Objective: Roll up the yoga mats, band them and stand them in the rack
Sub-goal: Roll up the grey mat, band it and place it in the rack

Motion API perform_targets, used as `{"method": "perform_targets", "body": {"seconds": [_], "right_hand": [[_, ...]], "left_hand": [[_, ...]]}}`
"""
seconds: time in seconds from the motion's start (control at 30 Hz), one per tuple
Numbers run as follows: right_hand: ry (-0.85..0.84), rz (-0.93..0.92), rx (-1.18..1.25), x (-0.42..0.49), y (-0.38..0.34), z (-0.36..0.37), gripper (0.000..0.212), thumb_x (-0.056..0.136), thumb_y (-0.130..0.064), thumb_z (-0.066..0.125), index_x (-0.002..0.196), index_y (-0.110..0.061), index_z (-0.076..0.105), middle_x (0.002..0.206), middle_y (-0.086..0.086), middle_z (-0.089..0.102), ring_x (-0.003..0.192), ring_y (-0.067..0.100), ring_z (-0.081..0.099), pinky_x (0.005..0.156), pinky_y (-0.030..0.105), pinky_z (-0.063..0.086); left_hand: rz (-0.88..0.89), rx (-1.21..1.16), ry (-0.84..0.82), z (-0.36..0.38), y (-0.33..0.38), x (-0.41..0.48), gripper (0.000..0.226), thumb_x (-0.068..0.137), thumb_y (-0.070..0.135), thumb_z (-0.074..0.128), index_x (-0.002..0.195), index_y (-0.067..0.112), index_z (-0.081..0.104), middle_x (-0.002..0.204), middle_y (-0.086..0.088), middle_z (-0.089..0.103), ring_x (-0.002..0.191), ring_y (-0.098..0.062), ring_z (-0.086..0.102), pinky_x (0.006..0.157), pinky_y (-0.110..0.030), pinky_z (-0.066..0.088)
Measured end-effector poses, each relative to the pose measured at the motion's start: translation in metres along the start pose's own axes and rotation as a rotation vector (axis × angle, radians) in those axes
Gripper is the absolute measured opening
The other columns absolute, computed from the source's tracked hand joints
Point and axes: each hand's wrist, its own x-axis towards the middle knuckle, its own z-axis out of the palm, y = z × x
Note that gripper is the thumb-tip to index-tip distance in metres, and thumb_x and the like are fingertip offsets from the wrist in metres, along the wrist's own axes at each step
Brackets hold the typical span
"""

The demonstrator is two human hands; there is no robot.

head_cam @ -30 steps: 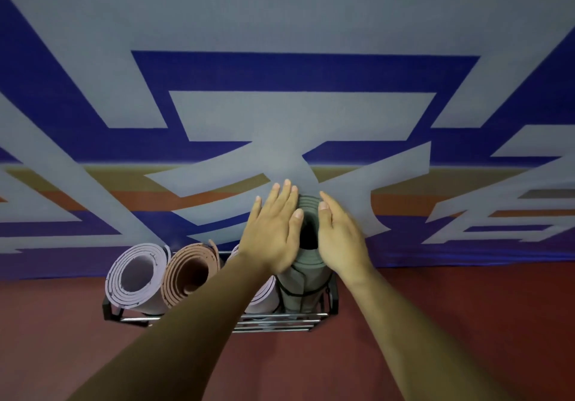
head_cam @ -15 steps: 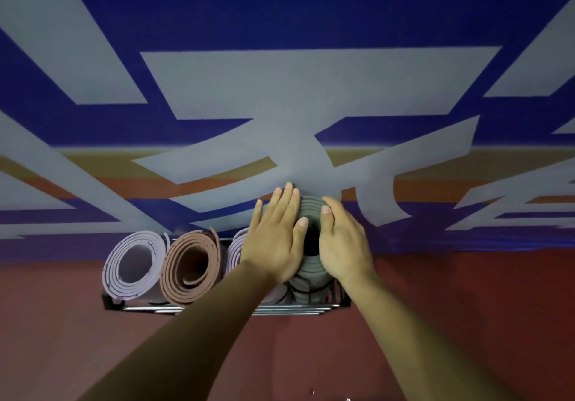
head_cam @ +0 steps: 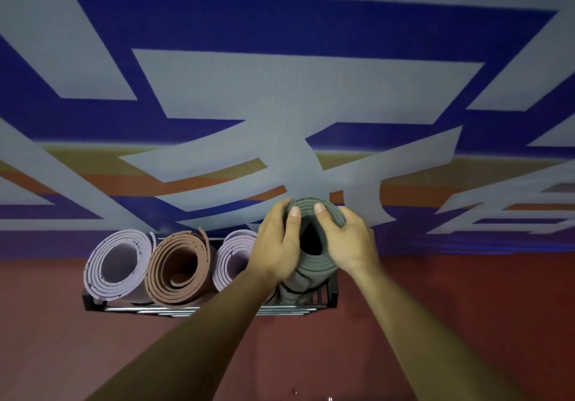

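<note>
Red floor [head_cam: 93, 354] is nearest me, both forearms reaching fwd over it. The black wire rack [head_cam: 332, 288] sits just below my hands. L hand [head_cam: 277, 245] and R hand [head_cam: 348, 241] each curl round the top of the green mat [head_cam: 314, 264], one per side, thumbs hooked over its rim. It stands upright at the rack's R end, w/ a black band [head_cam: 294, 291] round it under my hands. Left of L hand, all upright in the rack: lilac mat [head_cam: 231, 254] just beside it, brown mat [head_cam: 177, 266], second lilac mat [head_cam: 116, 260]. Beyond the hands is a wall banner [head_cam: 280, 89] in blue, grey, orange.
</note>
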Motion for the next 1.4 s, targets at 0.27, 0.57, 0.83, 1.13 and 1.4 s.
{"method": "perform_targets", "body": {"seconds": [0.27,0.57,0.83,1.13,1.4], "right_hand": [[0.02,0.015,0.006,0.002,0.01,-0.012,0.038,0.094,-0.065,0.051,0.102,-0.033,0.069,0.087,-0.011,0.07,0.092,0.015,0.064,0.081,0.033,0.05],[-0.046,-0.013,-0.037,-0.005,0.022,-0.003,0.041,0.096,-0.065,0.043,0.113,-0.032,0.062,0.104,-0.006,0.071,0.11,0.027,0.059,0.086,0.037,0.047],[-0.03,-0.04,-0.1,0.0,0.055,0.02,0.038,0.096,-0.064,0.043,0.11,-0.033,0.06,0.108,-0.004,0.07,0.11,0.023,0.062,0.085,0.036,0.048],[-0.029,0.018,-0.479,0.022,0.079,0.056,0.063,0.098,-0.069,0.022,0.154,-0.042,0.028,0.169,0.001,0.011,0.155,0.022,-0.003,0.122,0.055,0.005],[-0.031,0.009,-0.542,0.044,0.107,0.094,0.064,0.099,-0.068,0.018,0.157,-0.041,0.018,0.169,0.004,0.008,0.155,0.024,-0.006,0.121,0.058,0.0]], "left_hand": [[0.04,0.128,-0.013,0.015,0.02,-0.003,0.05,0.105,0.051,0.03,0.143,0.022,0.048,0.138,0.006,0.055,0.129,-0.009,0.049,0.113,-0.033,0.038],[0.139,0.573,-0.105,0.011,0.008,-0.01,0.067,0.099,0.052,0.004,0.16,0.028,0.022,0.159,0.006,0.034,0.146,-0.015,0.031,0.123,-0.042,0.021],[0.107,0.78,-0.132,0.028,-0.024,-0.011,0.078,0.091,0.055,-0.012,0.162,0.031,0.007,0.169,0.008,0.007,0.156,-0.011,-0.005,0.124,-0.04,-0.012],[0.077,0.794,-0.101,0.045,-0.076,0.004,0.081,0.089,0.061,-0.025,0.161,0.031,-0.001,0.167,0.009,-0.012,0.153,-0.009,-0.019,0.122,-0.041,-0.017],[0.029,0.78,-0.126,0.052,-0.121,0.018,0.081,0.087,0.065,-0.024,0.159,0.031,-0.007,0.166,0.008,-0.017,0.153,-0.01,-0.02,0.121,-0.039,-0.019]]}}
